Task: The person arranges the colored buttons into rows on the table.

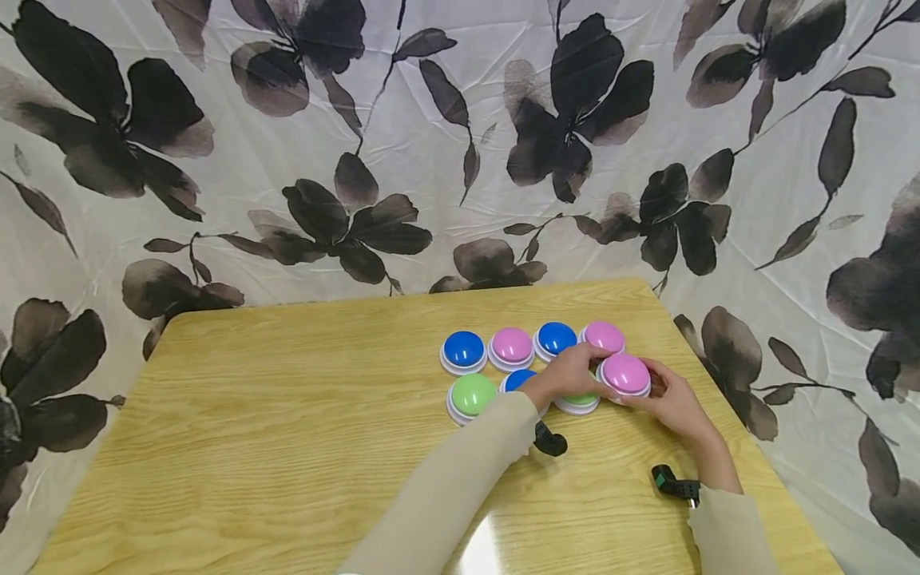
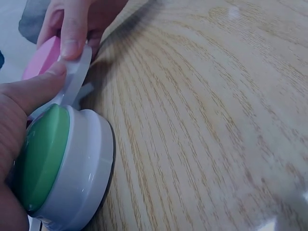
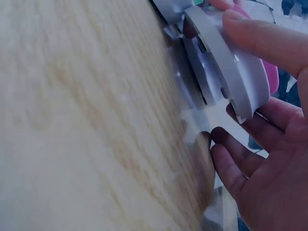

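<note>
Between both hands is a pink push button (image 1: 624, 374) with a white round base, at the right end of the front row. My right hand (image 1: 674, 402) grips its right side, thumb on the base and fingers beneath, as the right wrist view shows. My left hand (image 1: 569, 372) holds its left edge, the thumb on the white base near the other thumb. In the right wrist view the base (image 3: 226, 72) is tilted and lifted off the wood. Just left of it, under my left hand, sits a green button (image 2: 43, 159), partly covered in the head view.
Behind stands a row of blue (image 1: 463, 349), pink (image 1: 513, 345), blue (image 1: 556, 338) and pink (image 1: 604, 336) buttons. A green button (image 1: 473, 394) and a partly hidden blue one (image 1: 516, 380) continue the front row leftward. Floral cloth (image 1: 446, 160) hangs behind the wooden table (image 1: 251, 431).
</note>
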Available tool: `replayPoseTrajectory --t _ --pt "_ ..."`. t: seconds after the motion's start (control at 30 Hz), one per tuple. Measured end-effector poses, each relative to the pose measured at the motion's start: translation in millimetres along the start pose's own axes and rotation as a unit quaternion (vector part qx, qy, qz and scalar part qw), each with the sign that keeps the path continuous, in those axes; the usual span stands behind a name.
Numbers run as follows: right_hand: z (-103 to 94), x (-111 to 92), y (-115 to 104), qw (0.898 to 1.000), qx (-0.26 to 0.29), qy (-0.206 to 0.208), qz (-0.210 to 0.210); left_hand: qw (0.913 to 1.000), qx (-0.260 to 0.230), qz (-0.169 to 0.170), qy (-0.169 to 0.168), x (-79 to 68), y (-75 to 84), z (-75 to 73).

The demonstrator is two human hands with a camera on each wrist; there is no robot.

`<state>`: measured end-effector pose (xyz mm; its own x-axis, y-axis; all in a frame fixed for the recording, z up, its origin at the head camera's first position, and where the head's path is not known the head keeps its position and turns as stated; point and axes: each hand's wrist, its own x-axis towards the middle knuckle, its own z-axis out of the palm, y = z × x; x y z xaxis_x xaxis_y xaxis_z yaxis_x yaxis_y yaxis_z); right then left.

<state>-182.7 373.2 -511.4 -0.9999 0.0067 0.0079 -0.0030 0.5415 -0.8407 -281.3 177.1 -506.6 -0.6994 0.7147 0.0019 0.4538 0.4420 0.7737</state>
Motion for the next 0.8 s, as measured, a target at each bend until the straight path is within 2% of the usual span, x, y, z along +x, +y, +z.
replayPoseTrajectory --t 0.2,0.43,0.8 --pt "1.7 2.7 -1.8 1.0 0.001 -0.009 0.017 0.9999 0.013 -0.007 -0.002 -0.3 0.6 -3.7" --pt "1.5 3.7 -2.7 0.998 0.026 -0.021 0.055 0.9998 0.011 -0.016 -0.005 2.4 -2.7 -2.9" --pt "-0.4 -1.5 1.4 0.998 0.02 -0.011 0.056 0.9994 0.01 -0.031 -0.015 -0.9 0.7 0.1"
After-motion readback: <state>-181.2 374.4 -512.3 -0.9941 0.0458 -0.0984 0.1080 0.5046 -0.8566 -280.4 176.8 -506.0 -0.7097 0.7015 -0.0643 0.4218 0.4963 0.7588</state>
